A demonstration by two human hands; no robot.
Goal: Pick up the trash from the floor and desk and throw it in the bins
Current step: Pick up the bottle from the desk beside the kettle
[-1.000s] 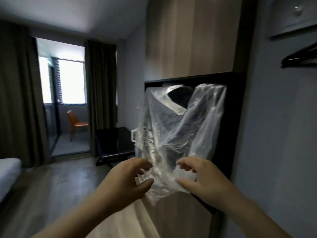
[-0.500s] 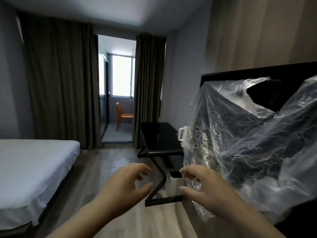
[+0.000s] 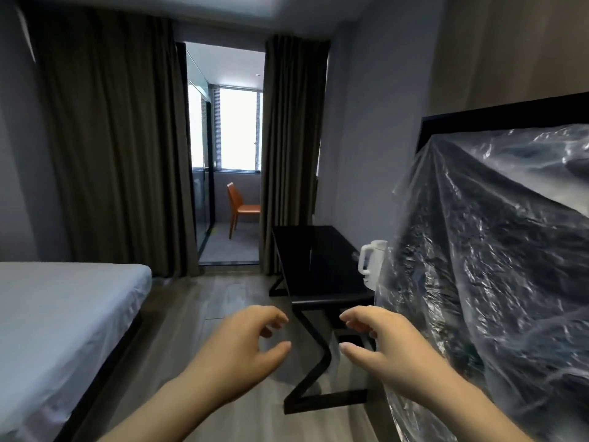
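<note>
beside the near end of the desk [image 3: 315, 260], both hands are raised side by side. the left hand [image 3: 242, 342] has thumb and fingers loosely curved with a clear gap between them, and it grasps nothing. the right hand [image 3: 385, 342] mirrors it, relaxed and empty. whether its back touches the clear plastic bag [image 3: 484, 250] cannot be told, but no finger curls round the film.

task item location: the clear plastic bag hangs just right of the desk, spread across a dark panel [image 3: 478, 113] and reaching below the desk top. a white kettle [image 3: 371, 266] stands at the desk's right edge, partly behind the bag. a small glint on the desk top beside the kettle is too small to identify. no other loose trash can be made out on the desk or on the floor [image 3: 197, 317] to its left. a pale shape with a dark opening under the desk, partly covered by the right hand, may be a bin, but this is not certain.

step in hand, as judged: search and approach, both hands free.

next move, as judged: close on the desk, confirm any litter on or below it, then pinch it with one hand. thin film crumples and slips, so gather it in the whole hand.
</note>
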